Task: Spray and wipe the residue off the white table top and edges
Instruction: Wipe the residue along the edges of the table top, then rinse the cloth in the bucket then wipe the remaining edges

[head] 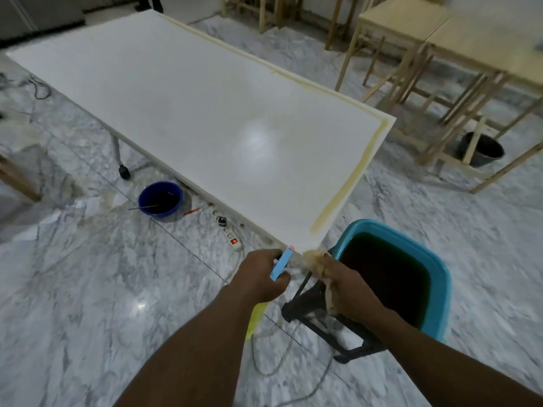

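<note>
The white table top [188,107] runs from the far left to its near corner just in front of me. A yellowish band of residue [346,183] follows its right end and far long edge. My left hand [261,276] grips a light blue flat tool [281,264] with a pink tip, held at the near corner. My right hand [343,282] holds a bunched beige cloth [313,258] pressed against that same corner; a strip of the cloth hangs below the hand.
A turquoise tub [440,277] of dark liquid sits on a black stool [323,315] at my right. A blue bucket [160,198], a power strip [230,232] and loose cables lie on the marble floor. Wooden frames and a dark bucket [482,149] stand at the back right.
</note>
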Motion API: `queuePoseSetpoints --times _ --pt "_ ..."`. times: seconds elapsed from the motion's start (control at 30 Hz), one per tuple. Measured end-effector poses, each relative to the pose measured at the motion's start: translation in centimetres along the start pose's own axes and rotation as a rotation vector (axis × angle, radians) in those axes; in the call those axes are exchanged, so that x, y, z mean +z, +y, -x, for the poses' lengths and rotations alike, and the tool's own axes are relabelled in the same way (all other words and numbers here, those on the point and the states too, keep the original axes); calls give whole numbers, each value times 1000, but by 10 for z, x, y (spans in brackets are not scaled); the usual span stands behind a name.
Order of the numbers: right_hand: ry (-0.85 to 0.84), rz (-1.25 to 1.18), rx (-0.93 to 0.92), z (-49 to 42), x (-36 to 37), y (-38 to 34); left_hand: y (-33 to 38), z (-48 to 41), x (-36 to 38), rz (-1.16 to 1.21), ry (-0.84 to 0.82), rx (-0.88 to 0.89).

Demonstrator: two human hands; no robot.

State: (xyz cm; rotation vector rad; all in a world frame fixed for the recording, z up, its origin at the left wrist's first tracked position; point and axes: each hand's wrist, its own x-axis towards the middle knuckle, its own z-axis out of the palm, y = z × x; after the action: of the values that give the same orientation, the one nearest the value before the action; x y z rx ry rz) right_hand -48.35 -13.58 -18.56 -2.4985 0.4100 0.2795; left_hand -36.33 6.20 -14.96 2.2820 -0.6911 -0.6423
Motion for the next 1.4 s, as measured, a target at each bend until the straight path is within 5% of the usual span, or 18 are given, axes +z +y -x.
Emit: queuePoseSetpoints --times 0.1,0.17,0.23,0.37,0.67,1.1,1.4 --pt "157 -850 563 6 -36 -31 26 -13 -17 -47 -117 72" --pt "169 -1507 733 10 -59 -42 44 -23 -34 -72 -176 106" --pt "272 -1922 727 17 -78 -54 59 -37 -52 -66 -232 126" --pt "393 -2284 552 13 -90 -77 78 -61 -86 -96 -339 154" --pt "492 -2250 412 -48 -123 -136 101 -120 -168 -311 -609 316" --pt "660 -2170 478 -75 -130 -167 94 -166 -194 -328 -621 498" --pt "737 -1942 567 -95 -169 -115 118 -206 -189 -97 -317 586"
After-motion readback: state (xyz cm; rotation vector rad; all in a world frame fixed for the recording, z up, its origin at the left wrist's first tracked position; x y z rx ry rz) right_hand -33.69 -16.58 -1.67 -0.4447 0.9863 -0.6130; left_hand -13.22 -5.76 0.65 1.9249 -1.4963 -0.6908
